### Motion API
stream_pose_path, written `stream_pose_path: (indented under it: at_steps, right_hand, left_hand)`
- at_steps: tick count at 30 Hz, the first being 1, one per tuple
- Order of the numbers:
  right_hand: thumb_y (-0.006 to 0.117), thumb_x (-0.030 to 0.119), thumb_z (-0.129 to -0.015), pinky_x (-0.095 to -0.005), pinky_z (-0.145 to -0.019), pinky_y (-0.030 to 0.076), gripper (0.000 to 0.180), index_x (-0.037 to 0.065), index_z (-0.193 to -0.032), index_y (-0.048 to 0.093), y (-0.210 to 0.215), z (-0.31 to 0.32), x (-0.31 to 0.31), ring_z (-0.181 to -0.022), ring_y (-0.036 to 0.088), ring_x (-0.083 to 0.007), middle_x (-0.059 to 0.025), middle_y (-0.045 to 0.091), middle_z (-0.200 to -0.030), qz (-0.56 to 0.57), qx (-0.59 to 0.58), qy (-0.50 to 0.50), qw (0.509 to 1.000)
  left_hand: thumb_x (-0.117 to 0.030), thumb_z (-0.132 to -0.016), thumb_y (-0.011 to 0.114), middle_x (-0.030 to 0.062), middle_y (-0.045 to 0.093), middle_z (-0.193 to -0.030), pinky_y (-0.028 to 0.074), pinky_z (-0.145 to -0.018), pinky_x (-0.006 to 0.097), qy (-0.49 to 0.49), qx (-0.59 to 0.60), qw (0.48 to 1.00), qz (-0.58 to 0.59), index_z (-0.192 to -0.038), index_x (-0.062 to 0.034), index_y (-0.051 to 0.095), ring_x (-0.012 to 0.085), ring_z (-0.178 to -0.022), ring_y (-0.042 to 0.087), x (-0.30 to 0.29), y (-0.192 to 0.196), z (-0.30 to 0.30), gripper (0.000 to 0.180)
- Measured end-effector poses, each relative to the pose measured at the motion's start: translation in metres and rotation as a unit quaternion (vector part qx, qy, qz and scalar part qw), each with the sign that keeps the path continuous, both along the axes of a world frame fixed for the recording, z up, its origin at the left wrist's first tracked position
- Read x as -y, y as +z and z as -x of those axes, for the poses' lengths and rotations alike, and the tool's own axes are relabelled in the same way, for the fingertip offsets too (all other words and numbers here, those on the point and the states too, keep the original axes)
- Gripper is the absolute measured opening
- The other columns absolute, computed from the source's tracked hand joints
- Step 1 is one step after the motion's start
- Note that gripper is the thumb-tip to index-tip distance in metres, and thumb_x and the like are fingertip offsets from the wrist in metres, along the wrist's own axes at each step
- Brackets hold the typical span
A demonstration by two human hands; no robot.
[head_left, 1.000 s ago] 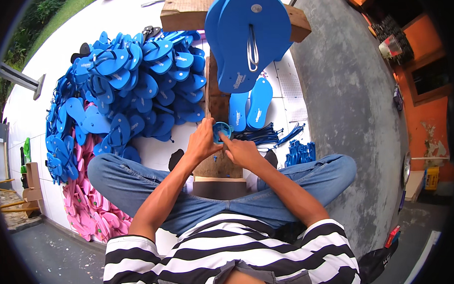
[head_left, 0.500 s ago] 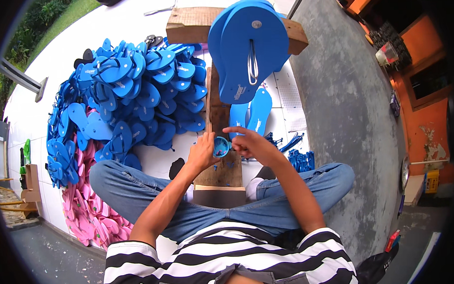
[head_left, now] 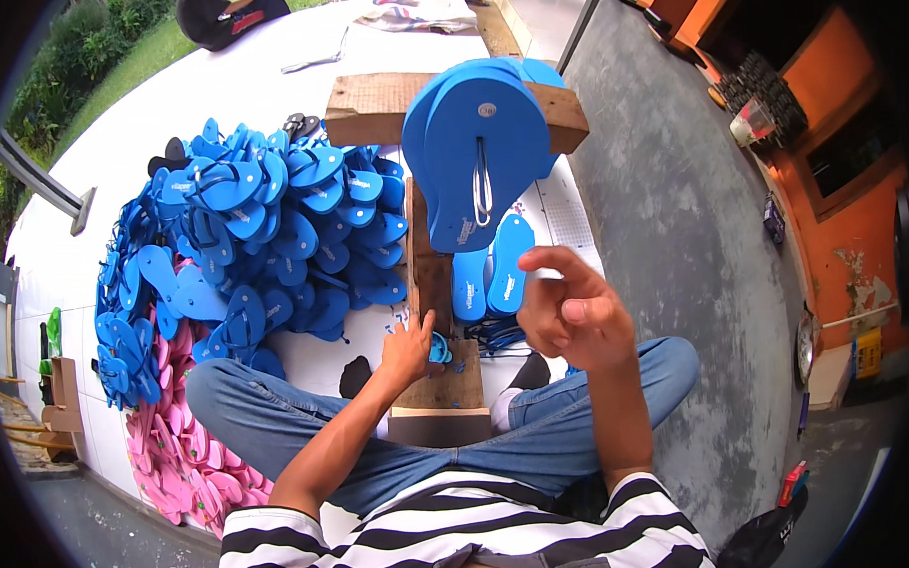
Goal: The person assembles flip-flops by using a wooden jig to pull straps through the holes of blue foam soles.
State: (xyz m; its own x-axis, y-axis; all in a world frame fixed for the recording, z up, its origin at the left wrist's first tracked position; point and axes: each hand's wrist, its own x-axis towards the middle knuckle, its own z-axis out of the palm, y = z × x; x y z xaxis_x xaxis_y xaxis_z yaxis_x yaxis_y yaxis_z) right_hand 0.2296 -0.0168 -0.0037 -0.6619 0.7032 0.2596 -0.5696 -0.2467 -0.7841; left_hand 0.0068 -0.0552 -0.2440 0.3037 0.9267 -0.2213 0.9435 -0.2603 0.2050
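Observation:
My left hand (head_left: 409,348) rests on a wooden board (head_left: 439,370) between my knees and grips a small blue sandal strap (head_left: 441,349) against it. My right hand (head_left: 574,312) is lifted off the board toward my face, fingers loosely curled, holding nothing that I can see. Beyond the board a stack of blue sandal soles (head_left: 480,153) leans upright against a wooden block (head_left: 368,109), with a metal hook (head_left: 482,188) hanging through the front one. Two more blue soles (head_left: 494,275) lie flat just past my right hand.
A big heap of finished blue sandals (head_left: 262,231) lies to my left, with pink ones (head_left: 175,454) nearer my left knee. Loose blue straps (head_left: 496,335) sit by the board. Grey concrete floor (head_left: 672,206) runs along the right, grass at the far left.
My right hand has let go of the strap and risen up to the right. My left hand has stayed down on the board with the strap.

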Motion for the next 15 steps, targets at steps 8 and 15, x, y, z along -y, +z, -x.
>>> stream_pose_path:
  at_steps: [8, 15]
  right_hand:
    - [0.054, 0.003, -0.086, -0.0252, -0.052, 0.041, 0.047, 0.011, -0.133, 0.055, 0.050, 0.031, -0.018, -0.053, 0.048, -0.0081, -0.0034, 0.056, -0.067, -0.353, 0.363, -0.317, 0.802]
    - [0.060, 0.003, -0.085, -0.0286, -0.053, 0.046, 0.042, 0.013, -0.126, 0.060, 0.050, 0.036, -0.027, -0.052, 0.055, -0.0129, -0.0099, 0.063, -0.068, -0.390, 0.413, -0.371, 0.734]
  left_hand:
    - [-0.050, -0.071, 0.078, 0.0161, 0.056, -0.113, 0.057, -0.069, 0.042, 0.030, 0.035, 0.998, -0.033, -0.146, -0.0038, 0.032, 0.0331, -0.097, 0.062, -0.005, 0.006, 0.001, 0.099]
    - [-0.048, -0.073, 0.076, 0.0170, 0.055, -0.120, 0.057, -0.069, 0.043, 0.039, 0.056, 0.997, -0.043, -0.148, -0.0019, 0.029, 0.0342, -0.096, 0.062, -0.008, 0.010, 0.004, 0.100]
